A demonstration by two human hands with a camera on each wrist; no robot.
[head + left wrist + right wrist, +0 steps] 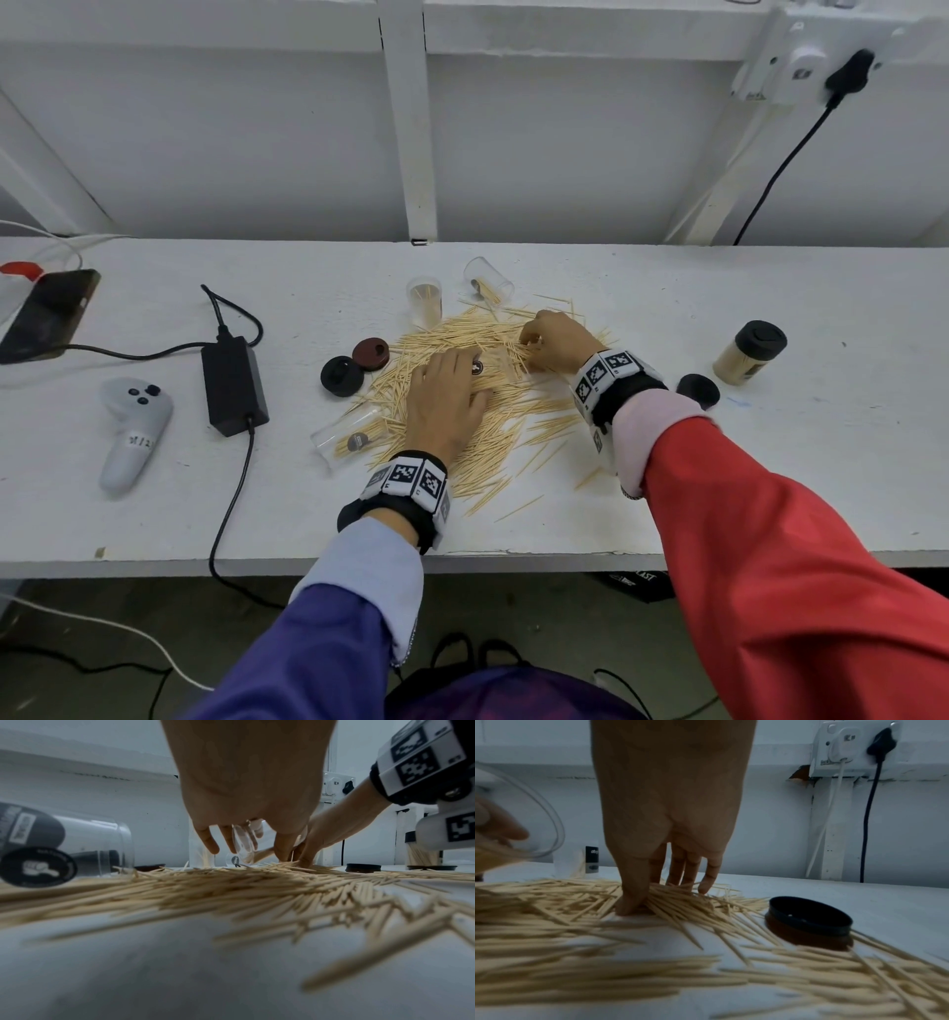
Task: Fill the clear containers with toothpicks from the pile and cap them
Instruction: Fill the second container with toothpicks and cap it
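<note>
Left hand (445,398): palm down over toothpick pile (477,390), fingers curled round a clear container (495,367) lying on its side, mouth toward right hand. Right hand (557,340): just beside that mouth, thumb and fingertips (631,906) pinching a bundle of toothpicks off the pile. Beyond both hands: upright clear container (425,303), tipped container (488,285). Beside left wrist: another container lying flat (349,437). Left of left hand: two loose caps (354,366). Beside right wrist: black cap (698,390); further right, capped full container (750,352).
</note>
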